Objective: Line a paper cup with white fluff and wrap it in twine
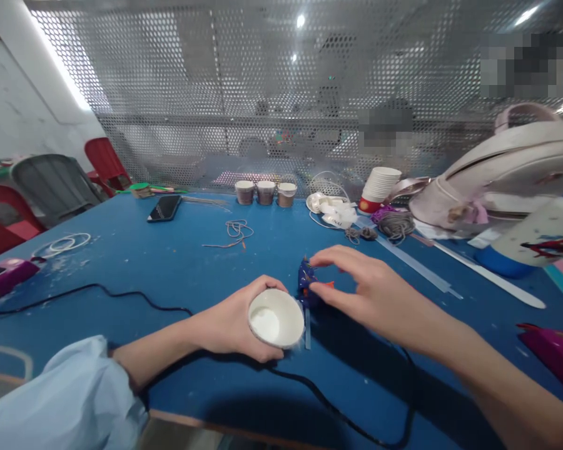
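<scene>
My left hand (244,325) is wrapped around a white paper cup (286,312), its open mouth tilted up toward me and its inside bare. Just right of the cup, a dark blue glue gun (306,278) with an orange part stands on the table, a clear glue stick (308,331) showing below it. My right hand (356,278) is beside the glue gun with thumb and fingers apart. Its fingertips are close to the gun's side; whether they touch it I cannot tell. A black cord (328,406) runs under both arms.
Three wrapped cups (265,194) stand at the back, near a phone (164,208) and loose grey cord (237,232). On the right are stacked paper cups (380,187), grey yarn (396,225), clear glue sticks (413,262), a white bag (507,169) and a magenta tool (553,353).
</scene>
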`<state>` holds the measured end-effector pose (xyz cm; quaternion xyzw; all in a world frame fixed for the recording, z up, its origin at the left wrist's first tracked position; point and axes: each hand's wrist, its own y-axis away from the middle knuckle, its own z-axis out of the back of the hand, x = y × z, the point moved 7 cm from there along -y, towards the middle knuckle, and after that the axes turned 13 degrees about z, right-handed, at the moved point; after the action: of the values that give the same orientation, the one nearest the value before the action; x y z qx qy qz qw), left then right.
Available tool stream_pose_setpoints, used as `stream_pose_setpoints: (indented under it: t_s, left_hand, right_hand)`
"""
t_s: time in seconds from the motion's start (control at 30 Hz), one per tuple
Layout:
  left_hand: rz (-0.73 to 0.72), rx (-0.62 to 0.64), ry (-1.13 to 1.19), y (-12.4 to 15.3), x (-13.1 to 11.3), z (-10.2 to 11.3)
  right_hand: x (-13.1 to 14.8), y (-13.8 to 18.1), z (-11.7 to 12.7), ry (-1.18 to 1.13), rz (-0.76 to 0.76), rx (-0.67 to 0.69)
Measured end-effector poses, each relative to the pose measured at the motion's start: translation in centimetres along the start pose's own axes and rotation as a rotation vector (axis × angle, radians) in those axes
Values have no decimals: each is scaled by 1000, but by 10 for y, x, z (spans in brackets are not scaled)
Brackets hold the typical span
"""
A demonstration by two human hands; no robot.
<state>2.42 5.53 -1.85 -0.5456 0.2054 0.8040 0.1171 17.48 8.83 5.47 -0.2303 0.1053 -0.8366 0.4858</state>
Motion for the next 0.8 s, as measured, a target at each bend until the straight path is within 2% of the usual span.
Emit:
stream_pose_setpoints:
  t_s: [0.03,0.1,0.17,0.53,0.8]
  left_hand:
    - [-6,1,8,0,0,-1]
    - [-13,13,35,0,-1,-2]
    - [-13,32,68,-1,0,-2]
    - [-33,66,107,-3,3,-2]
    - [-62,56,113,-5,2,0]
  right_hand:
    - [12,-8,-3,-3,57,-3]
    - [31,-23,-18,23,141,94]
    - [39,-34,-31,75,170,172]
    - [33,-58,-48,51,139,292]
    - [32,-48,-51,136,35,310]
